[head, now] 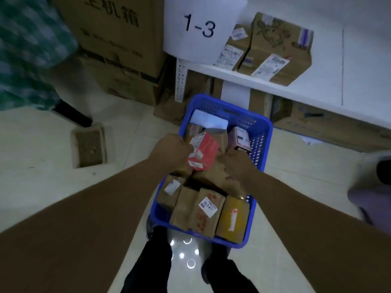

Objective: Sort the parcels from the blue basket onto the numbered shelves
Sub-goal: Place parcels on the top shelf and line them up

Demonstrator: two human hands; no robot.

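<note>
**Red box held over packed blue basket**

A person's left hand (171, 151) grips a red-and-white box (204, 153) over the middle of the blue basket (263, 124), which is crammed with brown parcels (208, 210). The right hand (232, 166) rests on parcels by the basket's right edge, and whether it grips one cannot be told. Two cardboard boxes (275, 49) stand on the shelf (228, 78) beside the 1-3 sign (200, 28).

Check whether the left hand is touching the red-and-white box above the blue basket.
Touching. The head view shows the left hand with its fingers curled against the left edge of the red-and-white box, no gap between them.
</note>
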